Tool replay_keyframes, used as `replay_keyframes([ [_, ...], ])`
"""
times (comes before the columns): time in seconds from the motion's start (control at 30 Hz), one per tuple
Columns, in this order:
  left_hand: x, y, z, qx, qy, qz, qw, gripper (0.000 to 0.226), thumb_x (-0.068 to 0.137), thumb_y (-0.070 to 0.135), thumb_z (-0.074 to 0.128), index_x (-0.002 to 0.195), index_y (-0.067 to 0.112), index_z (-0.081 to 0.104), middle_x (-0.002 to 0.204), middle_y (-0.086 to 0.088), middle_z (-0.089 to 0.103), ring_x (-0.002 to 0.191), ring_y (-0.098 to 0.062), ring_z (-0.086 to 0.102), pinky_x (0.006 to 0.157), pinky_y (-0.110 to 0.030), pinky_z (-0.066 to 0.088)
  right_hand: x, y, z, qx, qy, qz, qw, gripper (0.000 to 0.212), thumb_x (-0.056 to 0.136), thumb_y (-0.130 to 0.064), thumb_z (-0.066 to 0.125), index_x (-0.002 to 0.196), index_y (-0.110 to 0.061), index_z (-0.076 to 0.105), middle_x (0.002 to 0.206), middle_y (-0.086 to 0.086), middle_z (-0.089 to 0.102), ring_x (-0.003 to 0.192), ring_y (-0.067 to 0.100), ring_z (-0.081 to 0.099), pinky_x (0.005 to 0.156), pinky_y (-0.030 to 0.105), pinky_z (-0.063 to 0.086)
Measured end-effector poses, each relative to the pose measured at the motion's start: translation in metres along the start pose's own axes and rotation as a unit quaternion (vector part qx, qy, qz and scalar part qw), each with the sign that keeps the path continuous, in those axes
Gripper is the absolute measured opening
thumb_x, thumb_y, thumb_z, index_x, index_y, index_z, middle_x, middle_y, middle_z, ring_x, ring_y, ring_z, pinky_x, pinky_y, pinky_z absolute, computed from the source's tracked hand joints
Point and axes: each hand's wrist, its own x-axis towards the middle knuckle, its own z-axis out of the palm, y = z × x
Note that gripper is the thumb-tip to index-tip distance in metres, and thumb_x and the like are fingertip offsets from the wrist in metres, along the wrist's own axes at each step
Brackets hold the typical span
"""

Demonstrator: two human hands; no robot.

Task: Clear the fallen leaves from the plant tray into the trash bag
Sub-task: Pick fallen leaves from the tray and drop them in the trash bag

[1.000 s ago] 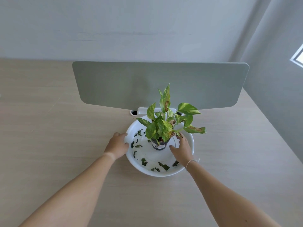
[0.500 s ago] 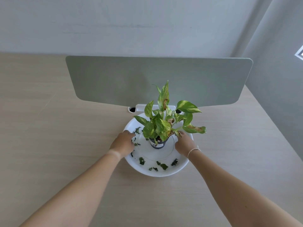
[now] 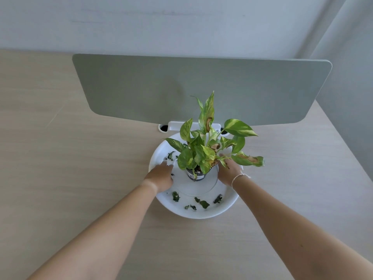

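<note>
A round white plant tray (image 3: 201,215) sits on the table with a small dark pot (image 3: 194,175) of green-yellow leaves at its middle. Dark fallen leaves lie along the tray's front (image 3: 204,204) and at its far left (image 3: 171,155). My left hand (image 3: 161,175) rests palm down inside the tray, left of the pot, fingers reaching toward the far-left scraps. My right hand (image 3: 228,172) is inside the tray close to the pot's right side, its fingers partly hidden under the plant's leaves. No trash bag is in view.
A grey-green divider panel (image 3: 201,87) stands just behind the tray on a white bracket (image 3: 175,125). The light wooden table (image 3: 70,168) stretches left and right. A grey wall (image 3: 353,98) closes the right side.
Both hands have slid from the tray's rim further in toward the pot, the left hand over the leaf scraps, the right under the foliage.
</note>
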Motion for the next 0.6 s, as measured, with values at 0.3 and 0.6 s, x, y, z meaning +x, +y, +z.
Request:
replay_keyframes([
  [0.3,0.002,0.001,0.005,-0.014,0.025,-0.009,1.0,0.03,0.093,0.009,0.038,0.116,-0.002,0.053,0.123,-0.016,0.047,0.106,-0.031,0.055,0.088,-0.037,0.048,0.0,-0.003,-0.008,-0.066,-0.076,-0.067,0.993,0.045,0.101,-0.016,0.031,0.145,-0.006,0.031,0.147,0.016,0.041,0.135,0.029,0.041,0.108,0.033,0.032],
  [0.6,-0.009,0.002,0.017,-0.069,0.046,-0.013,0.997,0.034,0.095,0.01,0.034,0.12,-0.002,0.054,0.116,-0.015,0.053,0.081,-0.024,0.05,0.077,-0.032,0.046,-0.013,0.002,0.002,-0.039,-0.017,-0.001,0.999,0.033,0.092,-0.002,0.037,0.113,-0.003,0.062,0.124,0.013,0.057,0.121,0.026,0.05,0.101,0.032,0.042],
])
